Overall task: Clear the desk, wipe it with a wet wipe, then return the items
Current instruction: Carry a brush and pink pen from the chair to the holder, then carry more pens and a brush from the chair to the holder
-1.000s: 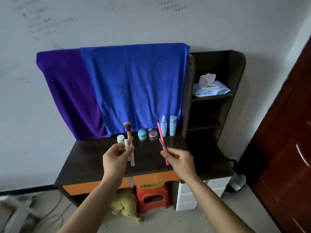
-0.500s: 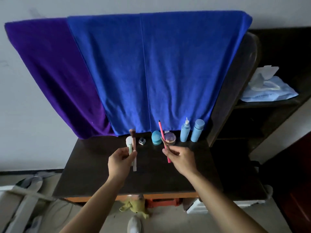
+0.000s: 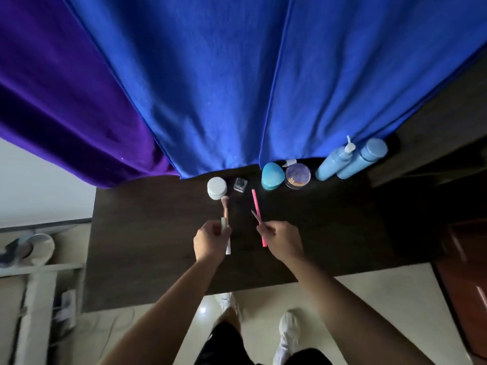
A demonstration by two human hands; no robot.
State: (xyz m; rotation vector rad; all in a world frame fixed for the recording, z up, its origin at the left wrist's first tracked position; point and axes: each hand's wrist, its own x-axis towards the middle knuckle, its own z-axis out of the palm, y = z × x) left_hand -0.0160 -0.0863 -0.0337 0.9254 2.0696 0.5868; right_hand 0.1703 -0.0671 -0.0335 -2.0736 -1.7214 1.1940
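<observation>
Hands over desk (image 3: 147,233): left hand (image 3: 210,242) grips brush (image 3: 225,206), right hand (image 3: 283,241) pink pencil (image 3: 257,209).

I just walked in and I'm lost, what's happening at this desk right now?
A person stands at the dark desk. The left hand grips a makeup brush and a pale stick, and the right hand pinches a pink pencil, both above the desktop. A white jar, a teal case, a clear-lidded jar and two blue bottles stand along the back edge.

Dim, flat indoor light. The dark brown wooden counter (image 3: 158,246) sinks to near-black toward 3 o'clock. Wide-angle distortion fans the bright blue hanging cloth (image 3: 263,75); motion blur smears the edge at 8 o'clock.
</observation>
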